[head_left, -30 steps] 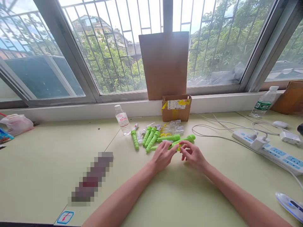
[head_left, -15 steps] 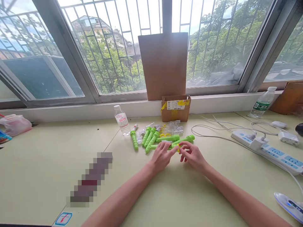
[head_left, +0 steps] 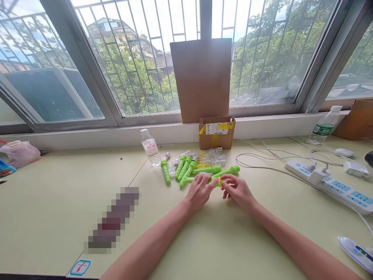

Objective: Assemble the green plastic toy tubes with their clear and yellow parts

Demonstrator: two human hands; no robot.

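My left hand (head_left: 198, 191) is closed around a ribbed green plastic tube (head_left: 189, 180) that lies crosswise, its middle hidden under the fingers. At the tube's right end is a yellow ring (head_left: 219, 181), pinched by the thumb and fingertips of my right hand (head_left: 239, 191). Just beyond the hands lie more green tubes (head_left: 184, 168), some side by side and two (head_left: 207, 170) slanting to the right. Among them are clear plastic caps (head_left: 171, 169), small white-and-red parts (head_left: 167, 156) and loose yellow rings (head_left: 204, 166).
Behind the parts stands a small cardboard box (head_left: 216, 140), with a tall cardboard sheet (head_left: 204, 81) against the window. A water bottle (head_left: 150, 147) is at its left. On the right lie a power strip (head_left: 329, 186) and cables; another bottle (head_left: 324, 126) stands by the sill.
The yellow ring shows more fully between the fingers now, and the right fingertips have shifted slightly right. My left hand stays in place on the green tube.
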